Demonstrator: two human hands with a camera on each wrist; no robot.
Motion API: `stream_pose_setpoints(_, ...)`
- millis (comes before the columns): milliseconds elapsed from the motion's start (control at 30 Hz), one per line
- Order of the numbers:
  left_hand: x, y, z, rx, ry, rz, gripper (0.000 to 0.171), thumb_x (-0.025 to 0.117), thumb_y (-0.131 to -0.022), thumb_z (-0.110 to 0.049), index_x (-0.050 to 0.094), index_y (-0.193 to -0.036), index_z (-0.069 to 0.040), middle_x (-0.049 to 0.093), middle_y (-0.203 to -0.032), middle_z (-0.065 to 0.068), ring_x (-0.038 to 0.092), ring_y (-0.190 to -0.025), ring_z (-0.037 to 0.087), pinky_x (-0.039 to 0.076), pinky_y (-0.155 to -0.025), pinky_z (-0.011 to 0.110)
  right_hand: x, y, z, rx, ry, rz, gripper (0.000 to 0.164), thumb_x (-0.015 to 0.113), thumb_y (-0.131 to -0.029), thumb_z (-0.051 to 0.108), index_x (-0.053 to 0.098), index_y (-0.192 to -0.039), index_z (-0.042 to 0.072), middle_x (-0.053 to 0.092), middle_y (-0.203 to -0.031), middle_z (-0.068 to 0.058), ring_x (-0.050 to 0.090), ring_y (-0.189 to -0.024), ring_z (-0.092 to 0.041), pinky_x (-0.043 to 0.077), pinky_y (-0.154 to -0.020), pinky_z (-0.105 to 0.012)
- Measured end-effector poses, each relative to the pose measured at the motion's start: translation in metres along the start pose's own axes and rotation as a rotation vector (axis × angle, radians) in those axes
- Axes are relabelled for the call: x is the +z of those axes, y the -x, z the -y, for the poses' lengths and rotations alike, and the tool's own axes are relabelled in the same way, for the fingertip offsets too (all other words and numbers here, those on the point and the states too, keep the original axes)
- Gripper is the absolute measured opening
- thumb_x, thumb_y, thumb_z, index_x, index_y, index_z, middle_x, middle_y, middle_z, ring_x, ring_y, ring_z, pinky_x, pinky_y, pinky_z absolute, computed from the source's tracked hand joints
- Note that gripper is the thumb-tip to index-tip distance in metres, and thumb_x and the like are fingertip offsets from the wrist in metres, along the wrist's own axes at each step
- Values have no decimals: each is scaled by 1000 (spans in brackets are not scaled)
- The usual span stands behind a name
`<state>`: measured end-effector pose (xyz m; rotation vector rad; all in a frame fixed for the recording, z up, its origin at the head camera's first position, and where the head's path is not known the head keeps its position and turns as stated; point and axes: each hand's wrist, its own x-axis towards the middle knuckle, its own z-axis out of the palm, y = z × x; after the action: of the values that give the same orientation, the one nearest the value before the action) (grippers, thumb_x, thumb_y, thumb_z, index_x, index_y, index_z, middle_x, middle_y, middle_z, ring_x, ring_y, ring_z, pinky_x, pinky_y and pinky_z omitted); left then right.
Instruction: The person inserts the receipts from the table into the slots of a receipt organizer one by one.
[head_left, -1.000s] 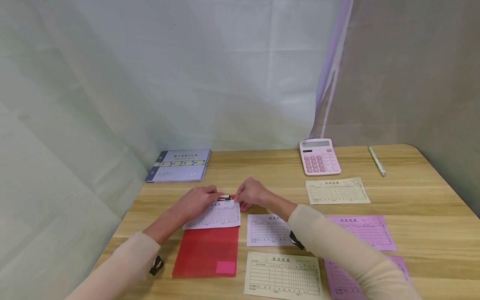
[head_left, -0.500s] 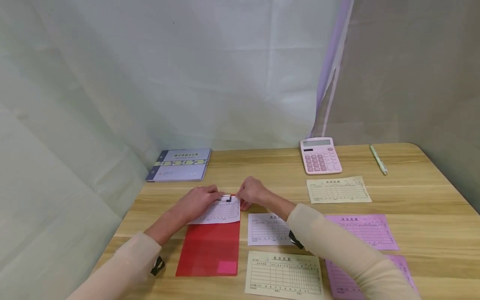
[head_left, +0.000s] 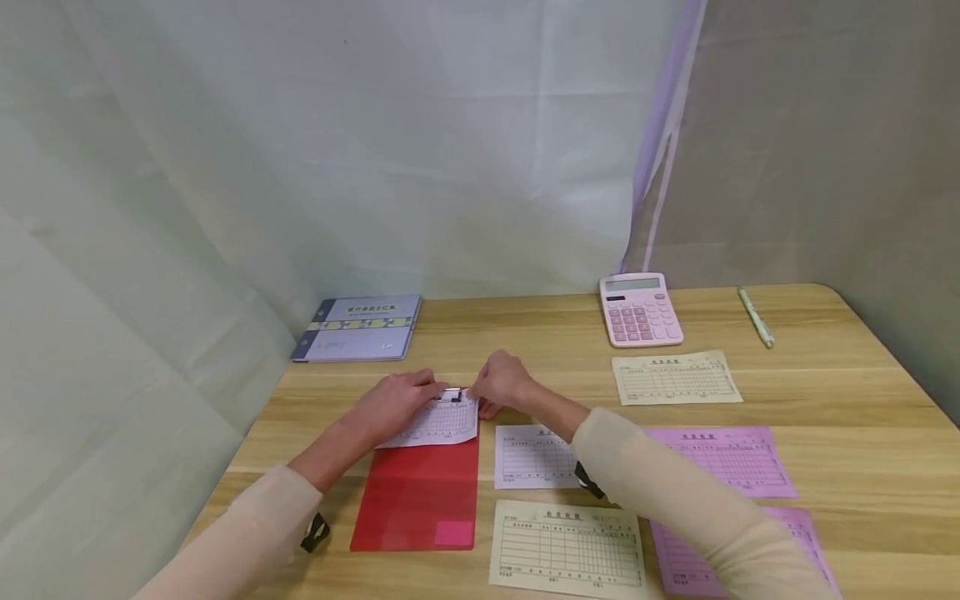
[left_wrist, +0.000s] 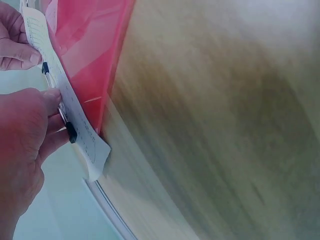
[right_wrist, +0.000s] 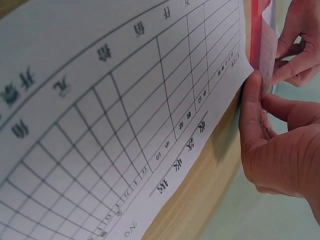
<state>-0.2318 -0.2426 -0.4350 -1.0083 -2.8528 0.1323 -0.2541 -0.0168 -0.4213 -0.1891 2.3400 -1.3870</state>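
A red clipboard (head_left: 416,500) lies on the table with a white receipt slip (head_left: 442,425) across its top end. Over the slip's upper edge sits a metal clip (head_left: 450,396) with black ends. My left hand (head_left: 393,404) pinches the clip, its thumb on the wire bar and fingers behind in the left wrist view. At the slip's top right corner, my right hand (head_left: 504,382) pinches the paper between thumb and fingers. The slip's free corner (left_wrist: 102,155) sticks out past the red board in the left wrist view.
Right of the clipboard lie another white slip (head_left: 532,458), a cream slip (head_left: 566,550) and two pink slips (head_left: 723,458), partly under the right sleeve. Farther back are a second cream slip (head_left: 675,379), a pink calculator (head_left: 641,310), a pen (head_left: 756,318) and a blue-grey booklet (head_left: 358,329).
The slip has slid up the clipboard, away from the person, and its top edge now lies under the clip. Both hands have stayed nearly in place.
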Motion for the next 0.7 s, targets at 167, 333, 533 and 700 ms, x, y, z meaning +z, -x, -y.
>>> stream_pose_setpoints(167,3,0,1,-2,18,-9,41,80,-97,-12,74,-137,-17,70,-114,3,69,-94,17,60,-86,32,1,0,0,7,35,-13,13,78,-96,3,77,-88,-7,72,-69,-13,73,-57,-23,60,-58,-31)
stream_pose_setpoints(333,2,-2,3,-20,63,-10,39,81,-96,-15,76,-135,-19,69,-110,0,67,-90,14,59,-83,29,0,-1,0,19,52,-6,15,77,-98,6,77,-89,-6,73,-72,-12,73,-58,-23,60,-58,-31)
stream_pose_setpoints(533,-5,-2,4,-44,144,15,41,82,-95,-15,76,-135,-19,69,-109,-1,66,-89,14,58,-81,27,-1,-2,2,22,54,8,18,77,-98,9,77,-86,-5,73,-70,-14,72,-58,-24,60,-57,-30)
stream_pose_setpoints(700,-7,-1,5,-45,153,31,42,83,-95,-16,75,-137,-18,69,-111,0,67,-92,15,59,-84,29,2,-1,0,8,56,-12,17,78,-97,7,77,-86,-5,72,-68,-14,72,-56,-23,59,-55,-30)
